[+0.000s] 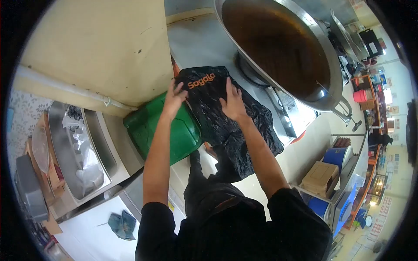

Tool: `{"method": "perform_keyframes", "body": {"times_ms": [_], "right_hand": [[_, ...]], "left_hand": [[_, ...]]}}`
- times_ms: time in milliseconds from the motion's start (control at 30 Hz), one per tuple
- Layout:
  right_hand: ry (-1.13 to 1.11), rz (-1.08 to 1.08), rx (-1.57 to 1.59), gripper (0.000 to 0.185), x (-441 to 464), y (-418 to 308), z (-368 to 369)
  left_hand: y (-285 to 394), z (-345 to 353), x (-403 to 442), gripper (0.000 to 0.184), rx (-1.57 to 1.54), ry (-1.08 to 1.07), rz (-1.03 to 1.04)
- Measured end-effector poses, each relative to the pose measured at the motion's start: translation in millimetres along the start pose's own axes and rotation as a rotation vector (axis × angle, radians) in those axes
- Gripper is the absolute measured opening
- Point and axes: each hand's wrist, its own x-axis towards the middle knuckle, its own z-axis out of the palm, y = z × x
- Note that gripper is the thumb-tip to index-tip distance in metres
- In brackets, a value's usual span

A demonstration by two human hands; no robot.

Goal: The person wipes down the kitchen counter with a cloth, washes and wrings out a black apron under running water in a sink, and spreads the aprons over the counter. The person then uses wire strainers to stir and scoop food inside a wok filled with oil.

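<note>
So your left grip (174, 99) and right grip (234, 103) both look open, fingers spread around the black bag (207, 102); can't tell if either's actually touching it. The bag's just right of the green bin (170, 135), "Sagala" in orange at its far end. Beyond that there's a huge pan (335, 78) of dark liquid (274, 43).

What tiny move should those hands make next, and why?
Perhaps the left hand and right hand should close gently on the bag: both look open, and the wrinkled bag spreads between them beside the green bin.
</note>
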Motion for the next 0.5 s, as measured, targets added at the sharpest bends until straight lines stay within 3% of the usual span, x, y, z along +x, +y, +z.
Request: {"method": "perform_keyframes", "body": {"times_ms": [67, 167, 267, 367, 467, 500], "right_hand": [[0.136, -0.024, -0.032, 0.065, -32.3, -6.6, -12.9], [0.247, 0.023, -0.003, 0.041, -95.5, -25.0, -36.8], [0.206, 0.132, 0.106, 0.028, -142.6, -27.4, -24.0], [0.164, 0.029, 0.184, 0.02, -133.5, -45.2, -5.0], [0.115, -0.119, 0.086, 0.034, -89.1, -56.8, 14.0], [0.081, -0.125, 0.021, 0.039, -74.2, -62.6, 13.3]], "left_hand": [[-26.5, 4.1, 2.4, 0.047, -0.038, -0.098, 0.087], [-17.5, 11.5, -5.7, 0.048, 0.293, -0.107, 0.045], [-15.2, 11.6, 0.1, 0.051, 0.633, -0.037, 0.172], [10.2, 21.9, -1.0, 0.042, 1.201, -0.119, 0.759], [9.6, 38.9, 10.6, 0.042, 1.673, -0.495, 0.61], [7.8, 41.2, 17.2, 0.042, 1.677, -0.531, 0.591]]}}
